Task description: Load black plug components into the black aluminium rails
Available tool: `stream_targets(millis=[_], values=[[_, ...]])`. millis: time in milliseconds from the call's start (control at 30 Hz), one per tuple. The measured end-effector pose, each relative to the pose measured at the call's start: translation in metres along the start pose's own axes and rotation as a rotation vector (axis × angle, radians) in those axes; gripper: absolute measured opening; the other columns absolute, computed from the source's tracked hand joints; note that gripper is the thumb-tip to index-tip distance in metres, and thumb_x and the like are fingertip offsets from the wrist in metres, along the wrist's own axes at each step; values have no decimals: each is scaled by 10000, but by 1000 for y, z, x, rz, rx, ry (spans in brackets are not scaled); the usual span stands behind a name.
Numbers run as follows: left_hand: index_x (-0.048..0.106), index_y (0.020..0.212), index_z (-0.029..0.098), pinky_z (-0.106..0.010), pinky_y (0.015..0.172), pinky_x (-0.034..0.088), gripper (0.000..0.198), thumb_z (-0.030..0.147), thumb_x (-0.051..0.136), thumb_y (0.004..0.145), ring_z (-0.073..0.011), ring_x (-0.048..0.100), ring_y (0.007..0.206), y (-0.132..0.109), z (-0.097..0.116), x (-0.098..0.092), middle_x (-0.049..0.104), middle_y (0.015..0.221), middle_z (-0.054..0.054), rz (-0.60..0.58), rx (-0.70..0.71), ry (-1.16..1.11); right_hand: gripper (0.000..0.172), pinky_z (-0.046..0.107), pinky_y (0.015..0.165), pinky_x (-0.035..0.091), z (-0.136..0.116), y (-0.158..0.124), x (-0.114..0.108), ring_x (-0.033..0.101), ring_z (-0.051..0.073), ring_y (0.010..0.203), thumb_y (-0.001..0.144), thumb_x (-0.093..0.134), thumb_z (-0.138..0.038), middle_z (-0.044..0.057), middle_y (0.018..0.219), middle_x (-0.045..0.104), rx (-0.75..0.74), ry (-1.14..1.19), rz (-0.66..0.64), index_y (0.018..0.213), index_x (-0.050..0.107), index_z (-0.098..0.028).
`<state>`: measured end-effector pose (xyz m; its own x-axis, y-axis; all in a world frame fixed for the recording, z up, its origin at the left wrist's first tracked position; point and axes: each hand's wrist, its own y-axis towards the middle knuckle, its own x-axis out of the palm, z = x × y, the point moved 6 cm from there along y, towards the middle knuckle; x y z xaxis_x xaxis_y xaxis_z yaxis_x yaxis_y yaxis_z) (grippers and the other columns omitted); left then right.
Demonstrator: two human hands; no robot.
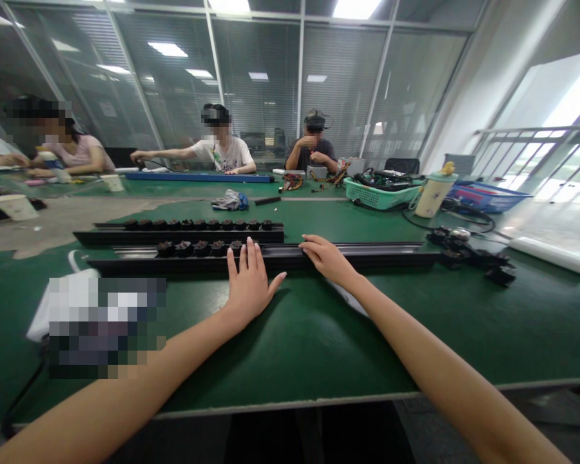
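A long black rail (367,260) lies crosswise on the green table (280,367), with several small black parts (183,248) in a row in its left half. My left hand (249,283) rests on the rail's front edge with its fingers spread, the fingertips beside the rightmost parts. To its right, my right hand (326,258) is at the rail's channel with its fingers bent together; anything between the fingertips is too small to make out. Behind lies a shorter black rail (174,237), also bearing several black parts.
Loose black parts (500,270) lie beyond the rail's right end. A green basket (381,195), a cream bottle (434,195) and a blue basket (493,197) stand back right. A white box (70,299) is at the left. Several people sit across the table.
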<state>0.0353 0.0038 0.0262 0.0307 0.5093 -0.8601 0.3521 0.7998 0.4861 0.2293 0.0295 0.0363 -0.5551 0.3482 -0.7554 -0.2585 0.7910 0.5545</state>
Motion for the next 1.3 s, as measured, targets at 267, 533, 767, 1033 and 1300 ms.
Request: stream_targets(millis=[267,533,767,1033,1300], values=[[246,1578,-87,-603,1260,4,908,610,290,998,-421,275,1543,1,1,1,162,1671,-319,14,5,7,401,390,1151,428,-4,3,4,542,206,1369,986,434,-72,137,1475,600,77,-76,23,1223,738,-183],[235,1592,-61,-613,1257,18,900,615,281,1000,-410,281,1545,1,1,1,187,1670,-306,30,4,13,431,386,1127,449,-5,-1,4,508,220,1414,987,414,-71,146,1502,566,188,-96,29,1259,723,-198],[211,1603,-50,-624,1254,18,896,612,280,1003,-415,282,1544,1,0,0,175,1673,-305,18,-2,-3,423,383,1088,477,-10,-1,4,552,230,1334,987,407,-89,132,1425,605,224,-95,63,1228,732,-213],[224,1590,-75,-611,1259,-4,903,608,285,1004,-417,284,1542,1,0,1,159,1673,-313,17,0,-4,443,374,1063,485,-13,0,5,550,241,1295,965,390,-64,145,1381,614,241,-133,69,1219,730,-192],[207,1610,-35,-619,1257,15,896,616,299,1001,-414,295,1539,2,-1,-1,176,1675,-297,24,-3,-11,430,383,1041,498,-7,-3,-4,566,252,1262,943,418,-61,145,1344,631,259,-167,87,1181,746,-202]])
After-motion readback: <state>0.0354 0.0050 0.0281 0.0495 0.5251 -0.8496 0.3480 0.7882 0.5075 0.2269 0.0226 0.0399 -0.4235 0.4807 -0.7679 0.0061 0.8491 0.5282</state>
